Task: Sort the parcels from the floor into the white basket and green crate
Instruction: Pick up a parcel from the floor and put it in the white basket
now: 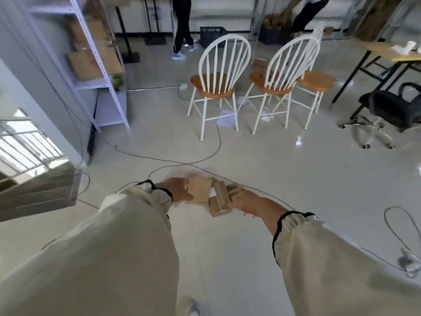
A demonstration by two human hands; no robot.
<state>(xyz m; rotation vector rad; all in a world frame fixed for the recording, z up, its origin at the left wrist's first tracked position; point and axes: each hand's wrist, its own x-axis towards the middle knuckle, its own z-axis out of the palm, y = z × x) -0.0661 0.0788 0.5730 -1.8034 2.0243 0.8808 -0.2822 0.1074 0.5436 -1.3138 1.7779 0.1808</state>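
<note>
At 8 o'clock in the view a slatted bin (38,192) sits on the floor (262,156), too blurred to tell its colour. A shelf (100,65) with cardboard boxes stands at 10 o'clock.

Low in the middle, three brown parcels lie bunched on the floor, touching one another. The left hand (178,190) comes in from 8 o'clock of the bunch and grips the near-left edge of the flat parcel (199,189), thumb on its top face and the other fingers hidden beneath. Just right of it, at 4 o'clock, lies the long parcel (219,201). At 2 o'clock from that is the small parcel (235,189).

The right hand (248,202) reaches in from 4 o'clock, back turned up, touching the right side of the long and small parcels. Its fingers are hidden and blurred, so I cannot tell whether they clasp anything.

A cable (173,160) loops across the floor behind the bunch. Chairs (218,83) stand at 12 o'clock.
</note>
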